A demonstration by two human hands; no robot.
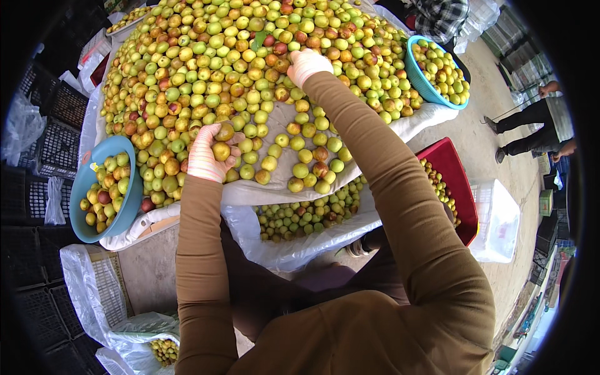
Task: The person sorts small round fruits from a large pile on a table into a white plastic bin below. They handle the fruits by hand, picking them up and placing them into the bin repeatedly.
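Observation:
A broad heap of small round fruits (206,78), which look like jujubes, yellow-green with reddish-brown patches, covers a table draped in pale cloth (281,117). At the heap's near edge, my left hand (207,156), in a pale striped covering, is curled palm up around a jujube (221,150); another jujube (224,132) rests by its fingers. Farther up and to the right, my right hand (309,66) reaches into the heap with its fingers bent down. Its fingertips are hidden, so whatever they grip does not show. Loose jujubes (300,170) lie scattered on the cloth between my arms.
Blue bowls of jujubes stand left (79,199) and right (461,104). Below the table edge sits a plastic-lined container (245,229) of jujubes, beside a red crate (464,212) and a clear bin (497,222). Black crates (59,147) are stacked left. A person (542,120) stands at far right.

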